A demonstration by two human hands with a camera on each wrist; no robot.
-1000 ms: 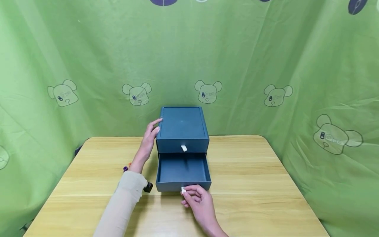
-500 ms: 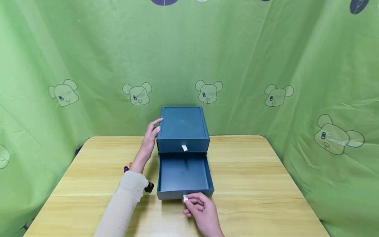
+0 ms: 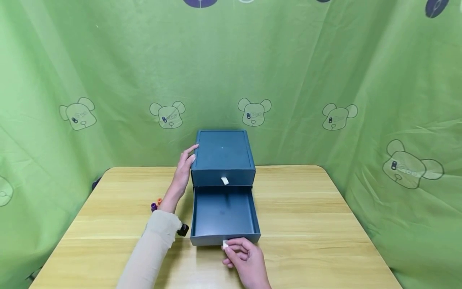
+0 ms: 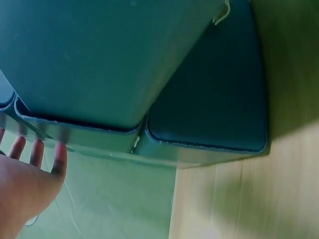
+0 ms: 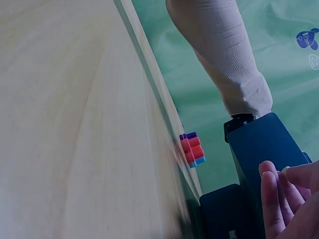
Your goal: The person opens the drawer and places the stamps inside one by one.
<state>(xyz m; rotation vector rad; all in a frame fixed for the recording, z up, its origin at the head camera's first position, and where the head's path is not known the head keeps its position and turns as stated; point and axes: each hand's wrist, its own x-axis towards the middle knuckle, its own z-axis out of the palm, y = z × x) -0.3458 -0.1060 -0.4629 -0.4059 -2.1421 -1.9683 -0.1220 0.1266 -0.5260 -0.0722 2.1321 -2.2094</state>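
Observation:
A dark blue drawer cabinet (image 3: 223, 150) stands on the wooden table, its top drawer pushed in. Below that, a bare drawer (image 3: 206, 240) is pulled far out toward me. My right hand (image 3: 247, 259) pinches this drawer's white pull tab (image 3: 225, 244) between thumb and fingers. The left hand (image 3: 182, 170) rests against the cabinet's upper left side, fingertips at the top edge. In the left wrist view, the left hand's fingers (image 4: 60, 159) touch the casing beside the extended drawer (image 4: 99, 64). A lower drawer (image 4: 214, 99) there is closed.
Small purple and orange pieces (image 3: 154, 206) lie left of the cabinet, partly behind the left forearm; the right wrist view shows red and blue pieces (image 5: 193, 149) too. A black wrist device (image 3: 183, 229) sits under the left sleeve. Green curtains (image 3: 288, 60) surround the table.
The right hand has drawn the drawer further out toward me, mostly in the first half second, then only slightly. The left hand has stayed at the cabinet's side.

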